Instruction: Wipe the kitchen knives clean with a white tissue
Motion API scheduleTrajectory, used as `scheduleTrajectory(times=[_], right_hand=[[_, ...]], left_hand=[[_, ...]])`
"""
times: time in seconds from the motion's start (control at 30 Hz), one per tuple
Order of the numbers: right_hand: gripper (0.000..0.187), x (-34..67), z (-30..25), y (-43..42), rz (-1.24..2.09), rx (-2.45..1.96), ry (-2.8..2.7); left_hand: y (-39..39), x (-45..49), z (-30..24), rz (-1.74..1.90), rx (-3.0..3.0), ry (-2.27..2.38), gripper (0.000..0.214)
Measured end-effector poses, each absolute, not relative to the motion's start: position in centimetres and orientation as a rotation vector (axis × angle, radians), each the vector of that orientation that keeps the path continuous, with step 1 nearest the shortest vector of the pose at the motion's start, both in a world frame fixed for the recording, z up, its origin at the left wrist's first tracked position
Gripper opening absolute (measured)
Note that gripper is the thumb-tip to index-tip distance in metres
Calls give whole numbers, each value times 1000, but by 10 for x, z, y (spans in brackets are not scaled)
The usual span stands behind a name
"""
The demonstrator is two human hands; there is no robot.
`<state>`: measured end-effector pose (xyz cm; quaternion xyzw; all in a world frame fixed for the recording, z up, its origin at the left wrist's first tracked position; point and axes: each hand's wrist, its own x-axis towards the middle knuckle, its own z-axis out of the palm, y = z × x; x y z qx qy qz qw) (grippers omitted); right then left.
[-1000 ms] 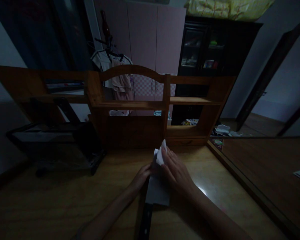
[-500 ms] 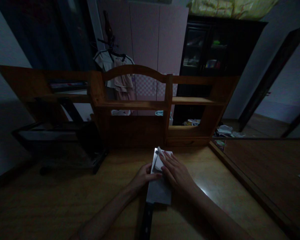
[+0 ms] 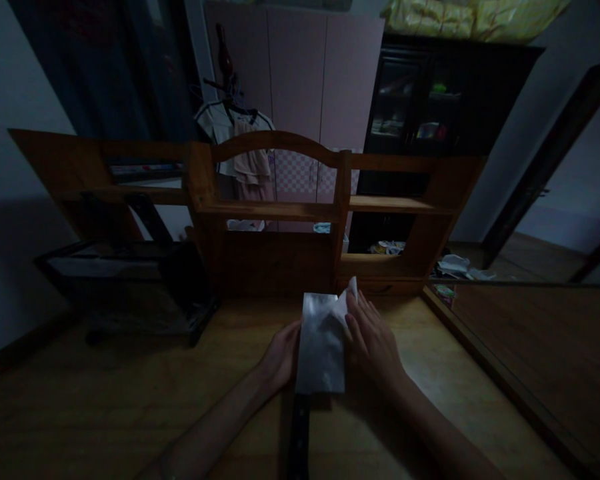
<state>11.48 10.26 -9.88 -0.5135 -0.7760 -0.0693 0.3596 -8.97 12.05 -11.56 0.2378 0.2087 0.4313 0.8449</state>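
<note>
A cleaver with a broad metal blade [image 3: 321, 353] and a black riveted handle [image 3: 299, 437] points away from me above the wooden tabletop. My left hand [image 3: 283, 357] grips the blade along its left edge, its fingers partly hidden behind the metal. At the blade's right edge, my right hand [image 3: 375, 337] holds a folded white tissue [image 3: 344, 308], which touches the upper right part of the blade. The fingers of that hand lie close together against the tissue.
On the left of the table [image 3: 220, 413] stands a dark-framed knife rack [image 3: 140, 293] with black handles sticking up. A wooden shelf unit [image 3: 275, 212] spans the table's back. Beyond it are a pink wardrobe [image 3: 297, 87] and a black cabinet [image 3: 480, 100].
My right hand and the tissue have slid right, from across the blade to its right edge. My left thumb has moved off the blade's face, leaving more of it showing.
</note>
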Motion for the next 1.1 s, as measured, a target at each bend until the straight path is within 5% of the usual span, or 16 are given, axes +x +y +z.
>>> scheduleTrajectory(times=[0.43, 0.9, 1.1], right_hand=[[57, 73, -86, 76, 34, -932, -2568], [49, 98, -113, 102, -120, -1357, -2172], [55, 89, -96, 89, -127, -1144, -2283]], left_hand=[[129, -87, -137, 913, 459, 470, 48], [123, -89, -126, 908, 515, 452, 56], [126, -86, -128, 915, 467, 442, 52]])
